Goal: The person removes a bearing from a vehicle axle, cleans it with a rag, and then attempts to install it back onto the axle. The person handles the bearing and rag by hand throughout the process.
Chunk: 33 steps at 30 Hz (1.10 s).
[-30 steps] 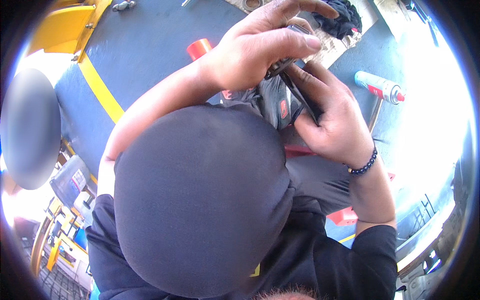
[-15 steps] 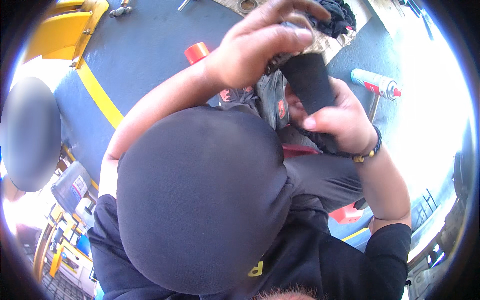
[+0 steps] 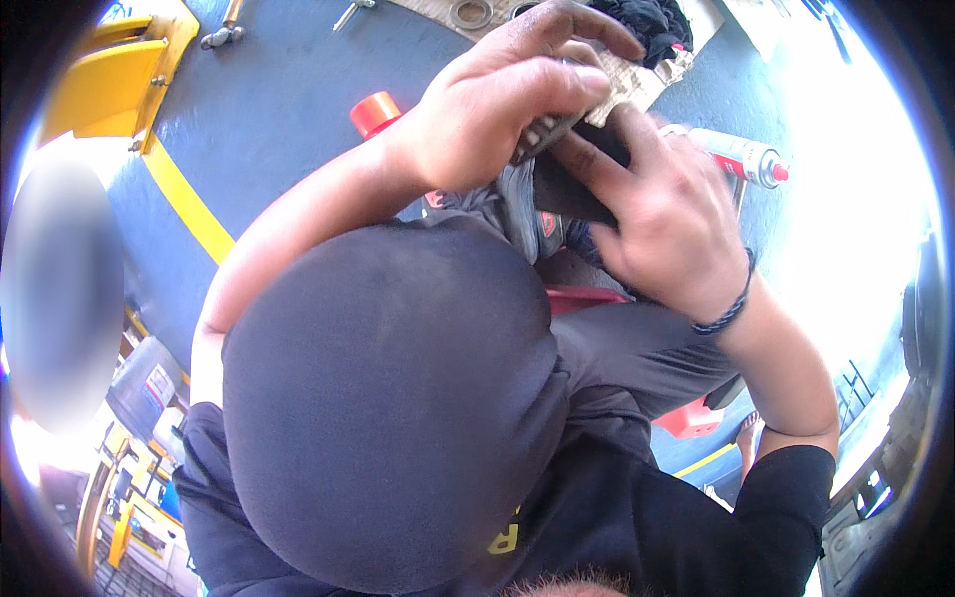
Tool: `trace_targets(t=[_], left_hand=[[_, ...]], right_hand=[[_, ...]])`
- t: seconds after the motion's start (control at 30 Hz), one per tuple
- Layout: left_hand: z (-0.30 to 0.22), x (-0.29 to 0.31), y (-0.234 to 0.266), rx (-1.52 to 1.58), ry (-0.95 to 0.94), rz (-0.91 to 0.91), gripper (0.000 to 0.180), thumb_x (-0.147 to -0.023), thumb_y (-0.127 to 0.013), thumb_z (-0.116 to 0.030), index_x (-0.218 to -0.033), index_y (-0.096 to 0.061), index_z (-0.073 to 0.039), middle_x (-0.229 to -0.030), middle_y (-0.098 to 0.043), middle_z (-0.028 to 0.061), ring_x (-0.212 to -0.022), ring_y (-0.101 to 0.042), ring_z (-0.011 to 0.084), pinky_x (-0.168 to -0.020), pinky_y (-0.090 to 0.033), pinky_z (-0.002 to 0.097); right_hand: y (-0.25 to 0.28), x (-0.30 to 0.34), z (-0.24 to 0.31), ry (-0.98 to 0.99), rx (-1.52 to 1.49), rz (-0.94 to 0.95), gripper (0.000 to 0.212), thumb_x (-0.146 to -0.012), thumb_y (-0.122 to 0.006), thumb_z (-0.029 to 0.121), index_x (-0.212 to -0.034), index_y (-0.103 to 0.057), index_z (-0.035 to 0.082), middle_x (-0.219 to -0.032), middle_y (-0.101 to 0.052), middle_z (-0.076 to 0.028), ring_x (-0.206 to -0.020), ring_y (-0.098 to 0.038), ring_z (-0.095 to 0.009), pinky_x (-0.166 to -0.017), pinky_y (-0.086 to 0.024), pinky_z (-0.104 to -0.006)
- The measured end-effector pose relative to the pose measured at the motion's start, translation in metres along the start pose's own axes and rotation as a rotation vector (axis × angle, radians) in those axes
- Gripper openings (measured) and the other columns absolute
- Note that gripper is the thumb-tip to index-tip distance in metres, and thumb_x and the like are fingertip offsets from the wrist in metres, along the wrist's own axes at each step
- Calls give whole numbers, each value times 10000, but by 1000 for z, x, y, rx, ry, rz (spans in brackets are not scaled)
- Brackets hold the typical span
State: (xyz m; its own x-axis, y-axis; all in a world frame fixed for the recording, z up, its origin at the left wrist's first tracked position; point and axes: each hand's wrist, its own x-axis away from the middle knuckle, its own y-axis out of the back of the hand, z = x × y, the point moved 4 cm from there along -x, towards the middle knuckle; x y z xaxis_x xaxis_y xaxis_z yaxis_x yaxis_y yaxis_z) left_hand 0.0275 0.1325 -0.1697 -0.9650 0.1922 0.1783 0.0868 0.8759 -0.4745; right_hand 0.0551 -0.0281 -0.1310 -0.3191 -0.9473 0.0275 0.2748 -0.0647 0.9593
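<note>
My left hand (image 3: 497,109) is curled round a dark metal part with a row of teeth (image 3: 545,131), thumb on top and index finger arched over it. Against that part lies a dull black piece (image 3: 567,184), mostly covered by my hands; how the two join is hidden. My right hand (image 3: 671,214), slightly blurred, has turned back-up with its fingers spread across the black piece and its thumb apart below. A dark braided bracelet (image 3: 726,303) circles that wrist. Under my hands a grey shoe (image 3: 519,209) shows.
An aerosol can (image 3: 738,157) with a red tip lies right of my right hand. A red-orange cylinder (image 3: 375,114) sits by my left forearm. Farther off are a hammer (image 3: 223,36), a metal ring (image 3: 472,13), dark cloth (image 3: 652,28) and a yellow frame (image 3: 109,80).
My right hand has let go of its thumb-on-top grip on the black piece and swung over it, fingers spread. My left hand keeps its hold, moving slightly left.
</note>
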Motion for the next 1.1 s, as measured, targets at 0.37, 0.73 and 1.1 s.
trace_targets(t=[0.37,0.73,1.1], left_hand=[[11,-6,10,40,-206,128,433,-924,-569,-341,-1191,-526,-3,-1108,-544,90,-1023,-503,157,-935,-382,318],[-1,-3,-4,88,-195,174,532,-892,-590,-324,-1325,-482,-35,-1141,-533,102,-1012,-493,163,-938,-388,319],[9,-14,8,-91,57,-45,288,-1031,-421,-168,-1168,-570,37,-1090,-570,88,-980,-561,137,-918,-440,281]], right_hand=[[-25,5,14,-407,-2301,160,358,-746,-616,87,-1085,-585,-23,-872,-539,-51,-697,-524,-140,-685,-431,-312],[1,7,3,-156,-1143,52,518,-730,-677,61,-1244,-650,6,-1064,-655,-117,-926,-668,-244,-832,-533,-335],[18,-9,-6,-68,-119,165,577,-777,-687,59,-1344,-666,161,-1270,-629,-175,-1090,-665,-306,-889,-536,-421]])
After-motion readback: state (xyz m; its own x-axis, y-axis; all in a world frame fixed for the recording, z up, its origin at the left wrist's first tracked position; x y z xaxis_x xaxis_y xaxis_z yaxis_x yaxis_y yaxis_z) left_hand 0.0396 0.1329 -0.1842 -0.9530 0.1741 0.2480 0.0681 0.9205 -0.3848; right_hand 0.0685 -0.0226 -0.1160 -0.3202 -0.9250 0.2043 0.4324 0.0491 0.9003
